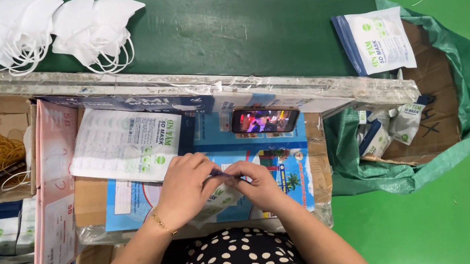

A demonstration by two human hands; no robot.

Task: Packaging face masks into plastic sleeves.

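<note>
A flat mask packet lies just below frame centre, its sealed top edge running left to right between both hands. The left hand and right hand pinch that edge. A phone stands above; loose white masks upper left.

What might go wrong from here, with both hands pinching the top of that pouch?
1. The left hand and right hand pinch only the pouch top edge; it may slip.
2. The phone leans close behind; a stray elbow might tip it.
3. The pouch stack overhangs beside the left hand and may slide.
</note>
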